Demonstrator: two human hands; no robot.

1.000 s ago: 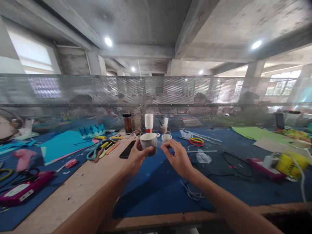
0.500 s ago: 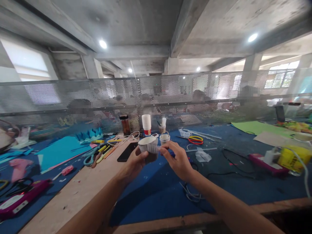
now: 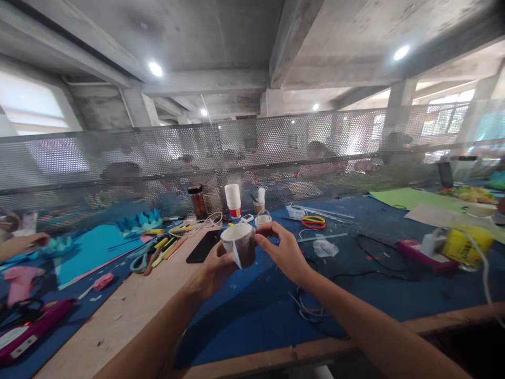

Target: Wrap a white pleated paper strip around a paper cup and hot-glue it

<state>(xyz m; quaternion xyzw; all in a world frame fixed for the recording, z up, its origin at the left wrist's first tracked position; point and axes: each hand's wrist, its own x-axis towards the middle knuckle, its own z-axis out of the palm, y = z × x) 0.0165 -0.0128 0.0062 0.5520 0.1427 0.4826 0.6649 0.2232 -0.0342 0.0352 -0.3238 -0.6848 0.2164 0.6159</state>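
A paper cup (image 3: 246, 248) with a pale inside and a shaded grey outside is held above the blue table covering. My left hand (image 3: 215, 266) is closed around its lower left side, thumb toward me. From the cup's front left hangs a loose white paper flap (image 3: 235, 254). At the cup's right edge, my right hand (image 3: 284, 247) has thumb and fingers pinched together against the side; the fingertips are partly hidden. Just behind stands a small white cup with a handle (image 3: 262, 219). A black phone (image 3: 203, 246) lies left of my left hand.
Beyond are a stack of paper cups (image 3: 232, 199) and a dark-lidded jar (image 3: 198, 202). Scissors (image 3: 313, 221) and crumpled plastic (image 3: 325, 246) lie right; pliers and cutters (image 3: 155, 251) left. Cables (image 3: 310, 310) cross the table. A pink glue gun (image 3: 21, 281) sits far left.
The cup has turned in my hands, and a loose white flap now shows at its front left. My right hand stays at its right edge. A tan shape resembling a co-worker's arm appears far left.
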